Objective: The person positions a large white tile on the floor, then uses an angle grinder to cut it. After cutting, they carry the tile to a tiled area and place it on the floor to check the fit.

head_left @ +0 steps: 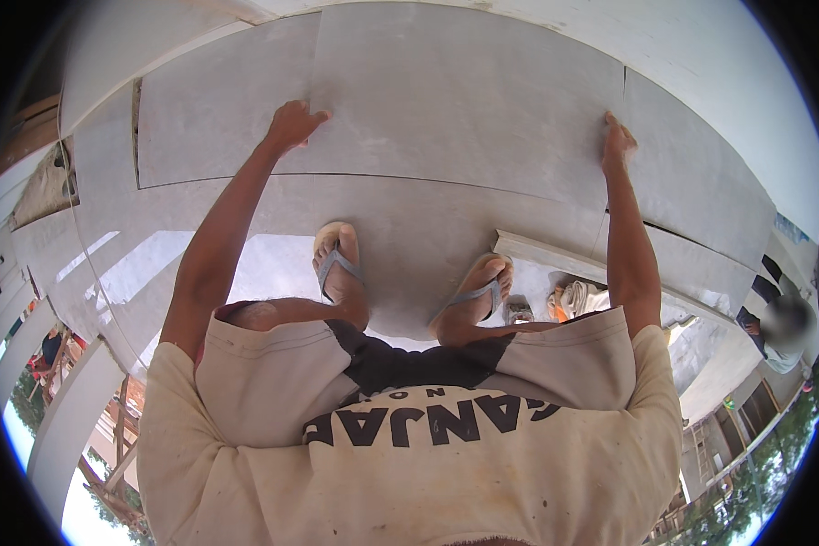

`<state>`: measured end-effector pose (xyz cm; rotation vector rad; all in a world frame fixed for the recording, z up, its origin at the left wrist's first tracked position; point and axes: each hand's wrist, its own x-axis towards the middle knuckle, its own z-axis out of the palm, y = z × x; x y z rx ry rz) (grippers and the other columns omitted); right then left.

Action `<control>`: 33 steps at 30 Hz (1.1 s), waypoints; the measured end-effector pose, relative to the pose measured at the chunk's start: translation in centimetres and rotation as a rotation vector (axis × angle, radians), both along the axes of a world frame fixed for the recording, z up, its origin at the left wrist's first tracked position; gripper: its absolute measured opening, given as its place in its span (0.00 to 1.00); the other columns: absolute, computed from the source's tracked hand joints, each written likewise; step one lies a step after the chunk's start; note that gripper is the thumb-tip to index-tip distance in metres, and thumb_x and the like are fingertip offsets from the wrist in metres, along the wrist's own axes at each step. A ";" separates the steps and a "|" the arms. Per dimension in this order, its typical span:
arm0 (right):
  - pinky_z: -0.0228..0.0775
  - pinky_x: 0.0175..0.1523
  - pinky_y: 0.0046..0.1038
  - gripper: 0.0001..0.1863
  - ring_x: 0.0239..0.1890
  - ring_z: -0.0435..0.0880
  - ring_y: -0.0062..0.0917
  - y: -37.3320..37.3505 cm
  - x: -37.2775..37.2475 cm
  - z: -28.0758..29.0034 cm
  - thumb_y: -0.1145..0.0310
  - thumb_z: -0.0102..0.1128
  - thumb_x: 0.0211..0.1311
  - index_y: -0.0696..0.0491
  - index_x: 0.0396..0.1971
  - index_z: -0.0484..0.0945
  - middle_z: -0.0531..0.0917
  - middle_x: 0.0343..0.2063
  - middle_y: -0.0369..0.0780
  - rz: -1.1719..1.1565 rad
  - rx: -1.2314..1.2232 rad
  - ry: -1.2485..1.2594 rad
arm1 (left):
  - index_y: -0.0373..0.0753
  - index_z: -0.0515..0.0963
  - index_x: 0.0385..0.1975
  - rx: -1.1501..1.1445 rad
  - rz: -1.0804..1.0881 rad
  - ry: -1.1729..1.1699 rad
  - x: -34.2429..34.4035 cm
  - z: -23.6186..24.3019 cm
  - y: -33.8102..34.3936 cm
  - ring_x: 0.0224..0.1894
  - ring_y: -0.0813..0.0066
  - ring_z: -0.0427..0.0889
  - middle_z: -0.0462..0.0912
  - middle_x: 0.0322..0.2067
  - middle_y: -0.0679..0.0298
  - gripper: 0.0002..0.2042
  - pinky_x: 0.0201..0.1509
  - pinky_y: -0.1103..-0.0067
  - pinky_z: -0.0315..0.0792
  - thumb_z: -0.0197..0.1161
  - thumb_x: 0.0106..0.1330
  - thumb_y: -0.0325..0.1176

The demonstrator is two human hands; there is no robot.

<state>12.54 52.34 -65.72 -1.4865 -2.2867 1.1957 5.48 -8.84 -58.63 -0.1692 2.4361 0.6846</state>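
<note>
A large grey floor tile lies in front of me, between two thin side seams. My left hand is closed at its left seam, knuckles up, with the thumb pointing right across the tile. At the right seam, my right hand is also closed, its fingers bunched together and a fingertip pointing away from me. Whether either hand grips the tile's edge or only presses on it, I cannot make out. A similar tile adjoins on the left and another tile on the right.
My sandalled feet stand on nearer grey flooring. A pale board or ledge runs to the right, beside a cloth bundle. A white wall bounds the far side. A thin string crosses at left; another person is at far right.
</note>
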 end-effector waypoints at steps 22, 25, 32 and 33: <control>0.70 0.45 0.41 0.26 0.34 0.79 0.34 -0.4 0.3 1.0 0.48 0.72 0.54 0.61 0.28 0.85 0.84 0.27 0.47 0.021 0.016 0.013 | 0.34 0.68 0.17 -0.096 -0.055 0.128 1.0 -2.5 -1.0 0.24 0.56 0.75 0.74 0.18 0.51 0.27 0.33 0.59 0.69 0.73 0.61 0.51; 0.70 0.43 0.41 0.27 0.33 0.78 0.34 -0.7 0.2 0.7 0.47 0.73 0.54 0.62 0.27 0.84 0.83 0.26 0.46 0.014 0.037 0.014 | 0.33 0.71 0.19 -0.123 -0.112 0.131 0.8 -2.2 -1.1 0.26 0.53 0.77 0.76 0.20 0.50 0.27 0.34 0.57 0.70 0.72 0.61 0.52; 0.72 0.59 0.37 0.33 0.51 0.84 0.37 0.1 0.2 -0.3 0.47 0.74 0.54 0.63 0.47 0.86 0.87 0.45 0.50 -0.021 0.029 -0.042 | 0.32 0.73 0.24 -0.194 -0.205 0.140 0.8 -2.6 -1.1 0.33 0.49 0.80 0.79 0.27 0.46 0.26 0.40 0.56 0.71 0.69 0.64 0.53; 0.72 0.59 0.38 0.33 0.51 0.84 0.37 -0.2 0.1 -0.1 0.46 0.74 0.54 0.62 0.47 0.86 0.87 0.45 0.50 -0.020 0.022 -0.038 | 0.32 0.73 0.24 -0.213 -0.210 0.132 0.7 -2.4 -0.9 0.34 0.48 0.81 0.79 0.27 0.46 0.25 0.40 0.56 0.71 0.69 0.64 0.52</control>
